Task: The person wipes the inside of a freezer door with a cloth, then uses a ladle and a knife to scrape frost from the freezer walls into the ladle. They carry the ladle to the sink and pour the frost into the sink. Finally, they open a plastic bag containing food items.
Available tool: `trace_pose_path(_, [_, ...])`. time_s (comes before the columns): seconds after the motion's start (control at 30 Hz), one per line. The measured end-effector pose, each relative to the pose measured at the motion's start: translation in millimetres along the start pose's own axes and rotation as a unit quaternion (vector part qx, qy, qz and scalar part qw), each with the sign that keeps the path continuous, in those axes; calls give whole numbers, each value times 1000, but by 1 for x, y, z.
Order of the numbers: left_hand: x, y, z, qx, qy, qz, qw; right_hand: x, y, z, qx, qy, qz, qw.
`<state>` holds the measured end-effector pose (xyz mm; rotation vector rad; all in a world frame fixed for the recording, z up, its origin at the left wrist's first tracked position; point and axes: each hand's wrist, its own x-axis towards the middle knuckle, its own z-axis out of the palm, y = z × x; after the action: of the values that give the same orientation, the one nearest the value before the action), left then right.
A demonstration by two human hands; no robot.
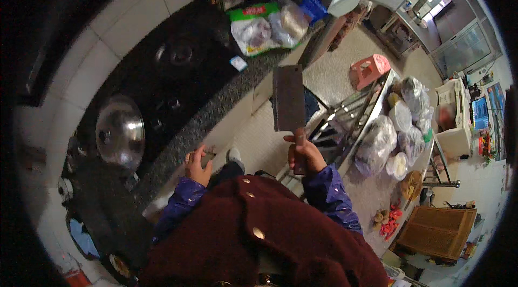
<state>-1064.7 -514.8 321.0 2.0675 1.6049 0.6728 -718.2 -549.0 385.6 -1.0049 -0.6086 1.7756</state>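
Note:
A cleaver (289, 98) with a broad dark blade and a brown handle stands upright in my right hand (306, 156), blade pointing away from me. The fingers wrap round its handle, and the blade touches nothing. My left hand (199, 166) hangs empty beside the counter edge, its fingers apart and slightly bent. Nearest to it is the dark speckled counter (186, 165). A shiny domed metal lid or wok (121, 133) sits on the black stove top to the left; which of the two I cannot tell.
Plastic food bags (259, 30) lie at the counter's far end. On my right, a table (353, 195) carries several wrapped bundles (376, 146) and a white tub (400, 117). A pink stool (370, 70) stands beyond it. A brown wooden cabinet (436, 230) is farther right.

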Motion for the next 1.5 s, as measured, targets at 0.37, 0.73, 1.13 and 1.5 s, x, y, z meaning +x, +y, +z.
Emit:
trace_pose_path(0.37, [175, -21, -2, -43, 86, -29, 995, 189, -160, -24, -356, 242, -167, 887])
trace_pose_path(0.73, [272, 13, 93, -36, 195, -85, 976, 459, -455, -94, -381, 208, -348, 831])
trace_pose_path(1.13, [303, 148, 198, 105, 295, -218, 924, 730, -636, -126, -483, 186, -544, 661])
trace_pose_path(1.5, [350, 199, 186, 72, 278, -246, 926, 717, -608, -100, -340, 148, -368, 853])
